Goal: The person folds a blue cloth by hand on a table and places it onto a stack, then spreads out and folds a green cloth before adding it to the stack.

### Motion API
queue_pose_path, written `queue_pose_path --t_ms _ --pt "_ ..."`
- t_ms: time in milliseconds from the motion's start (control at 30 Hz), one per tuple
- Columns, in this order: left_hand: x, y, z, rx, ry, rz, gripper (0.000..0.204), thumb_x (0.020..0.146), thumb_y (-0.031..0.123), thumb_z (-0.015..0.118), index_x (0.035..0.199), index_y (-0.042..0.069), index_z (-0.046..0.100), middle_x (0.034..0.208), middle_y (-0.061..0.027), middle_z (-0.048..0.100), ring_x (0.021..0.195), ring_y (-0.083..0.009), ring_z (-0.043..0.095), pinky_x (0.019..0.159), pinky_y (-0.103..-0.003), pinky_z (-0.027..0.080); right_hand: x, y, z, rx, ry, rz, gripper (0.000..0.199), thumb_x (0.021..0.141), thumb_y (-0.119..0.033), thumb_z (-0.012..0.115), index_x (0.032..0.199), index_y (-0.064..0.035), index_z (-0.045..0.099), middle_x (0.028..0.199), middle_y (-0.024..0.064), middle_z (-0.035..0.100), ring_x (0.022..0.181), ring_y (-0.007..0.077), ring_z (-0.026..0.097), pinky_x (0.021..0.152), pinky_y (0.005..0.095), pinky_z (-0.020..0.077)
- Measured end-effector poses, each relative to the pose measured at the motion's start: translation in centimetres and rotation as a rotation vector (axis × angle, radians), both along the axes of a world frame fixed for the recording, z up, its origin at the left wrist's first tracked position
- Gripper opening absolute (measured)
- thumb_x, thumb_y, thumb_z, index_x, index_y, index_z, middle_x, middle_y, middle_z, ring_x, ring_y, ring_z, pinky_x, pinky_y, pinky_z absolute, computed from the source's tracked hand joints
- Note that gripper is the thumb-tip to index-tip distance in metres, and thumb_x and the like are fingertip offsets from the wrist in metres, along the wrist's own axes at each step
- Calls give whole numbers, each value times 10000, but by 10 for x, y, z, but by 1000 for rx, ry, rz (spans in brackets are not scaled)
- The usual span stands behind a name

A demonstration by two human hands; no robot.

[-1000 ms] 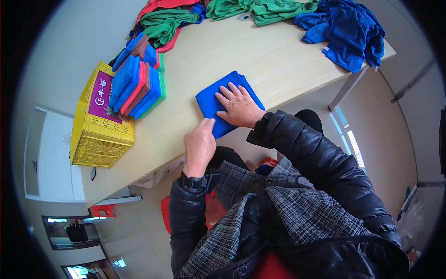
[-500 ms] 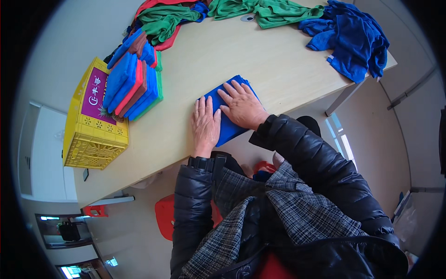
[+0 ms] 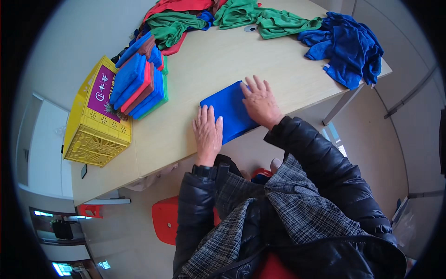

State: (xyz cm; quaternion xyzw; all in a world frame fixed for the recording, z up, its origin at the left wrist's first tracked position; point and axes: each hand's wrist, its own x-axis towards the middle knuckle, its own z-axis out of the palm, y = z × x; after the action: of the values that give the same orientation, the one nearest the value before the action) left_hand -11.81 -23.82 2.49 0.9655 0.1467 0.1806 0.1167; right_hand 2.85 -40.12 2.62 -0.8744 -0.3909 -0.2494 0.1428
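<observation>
A folded blue cloth (image 3: 227, 109) lies flat near the front edge of the wooden table (image 3: 204, 65). My left hand (image 3: 207, 133) rests along its left side, palm down with the fingers stretched out. On the opposite side, my right hand (image 3: 262, 102) lies over the cloth's right edge, its fingers spread. Neither hand grips anything. To the left stands a pile of folded cloths (image 3: 141, 86) in blue, red, brown and green.
A yellow plastic crate (image 3: 100, 135) stands left of the pile. Along the far side lie crumpled green cloths (image 3: 283, 23) and red cloth (image 3: 179, 5); a blue heap (image 3: 348, 49) sits at the far right corner. A red stool (image 3: 165, 221) is below the table.
My right hand has slid right, from the top of the folded cloth to its right edge, uncovering the middle. My left hand remains at the left side.
</observation>
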Motion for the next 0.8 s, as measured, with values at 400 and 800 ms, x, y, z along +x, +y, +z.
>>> queue_pose_path --t_ms 400,800 --pt "-13 -18 -13 42 35 83 555 1021 267 458 1501 15 339 1592 -163 277 1445 -353 308 1165 -572 231 -58 31 1 18 221 218 486 990 -266 494 1414 -28 487 1506 135 449 1434 334 344 1180 476 239" --pt "-11 -23 -9 45 35 104 544 1037 286 385 1504 13 331 1595 -165 272 1450 -350 297 1171 -573 230 -29 -25 -3 69 245 64 487 989 -242 506 1414 -13 445 1446 178 464 1397 398 378 1153 545 283"
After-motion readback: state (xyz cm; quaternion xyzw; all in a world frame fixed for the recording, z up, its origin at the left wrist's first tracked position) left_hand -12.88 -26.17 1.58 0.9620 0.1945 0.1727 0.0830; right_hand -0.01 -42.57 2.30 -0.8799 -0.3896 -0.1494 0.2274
